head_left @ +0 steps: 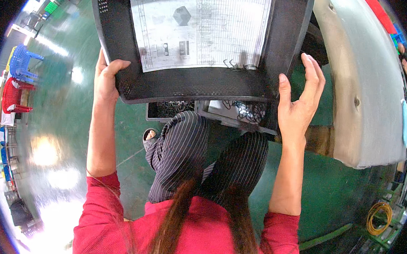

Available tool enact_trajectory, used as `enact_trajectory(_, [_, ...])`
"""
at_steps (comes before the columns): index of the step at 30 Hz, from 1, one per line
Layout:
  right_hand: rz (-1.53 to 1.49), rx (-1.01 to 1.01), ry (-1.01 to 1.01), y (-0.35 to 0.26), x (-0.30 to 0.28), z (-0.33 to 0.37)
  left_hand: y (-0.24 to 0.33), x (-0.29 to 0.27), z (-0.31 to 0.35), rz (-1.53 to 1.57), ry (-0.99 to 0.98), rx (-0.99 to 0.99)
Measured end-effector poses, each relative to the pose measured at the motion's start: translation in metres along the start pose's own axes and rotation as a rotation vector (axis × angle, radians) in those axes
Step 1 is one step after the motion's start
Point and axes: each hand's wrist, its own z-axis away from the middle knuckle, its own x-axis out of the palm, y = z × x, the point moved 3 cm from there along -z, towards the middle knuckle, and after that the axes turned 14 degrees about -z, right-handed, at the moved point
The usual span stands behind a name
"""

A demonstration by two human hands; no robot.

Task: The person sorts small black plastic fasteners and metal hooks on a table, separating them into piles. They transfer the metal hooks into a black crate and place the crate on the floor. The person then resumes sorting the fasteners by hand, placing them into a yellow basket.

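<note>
A black plastic tray (201,87) is tilted up in front of me, above my knees. My left hand (107,77) is closed on its left side, the thumb over the rim and the fingers hidden behind. At the right side my right hand (301,98) has its fingers spread; the thumb is at the tray's edge, and the other fingers look apart from it. Inside the tray lies a printed sheet (227,35) with a table and drawings. Several thin black bent pieces (240,65) rest along the sheet's lower edge.
Below the tray stand a bin of small dark parts (169,108) and another container with black looped pieces (251,111). A large pale padded surface (355,89) is on the right. Blue (23,62) and red (16,96) chairs stand far left on the green floor (69,119).
</note>
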Motion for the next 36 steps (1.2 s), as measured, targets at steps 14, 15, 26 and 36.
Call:
enact_trajectory(14, [-0.207, -0.016, -0.050, -0.003, 0.062, -0.002, 0.067, -0.011, 0.043, -0.177, 0.233, 0.230])
enact_trajectory(15, [-0.217, -0.027, -0.125, -0.001, 0.077, -0.006, 0.067, -0.012, 0.048, -0.197, 0.245, 0.221])
enact_trajectory(26, [0.388, 0.323, -0.757, 0.011, 0.180, -0.025, 0.067, -0.001, 0.067, -0.127, 0.217, 0.176])
enact_trajectory(36, [0.187, 0.213, -0.874, 0.027, 0.200, 0.004, 0.030, -0.016, 0.072, -0.053, 0.249, 0.043])
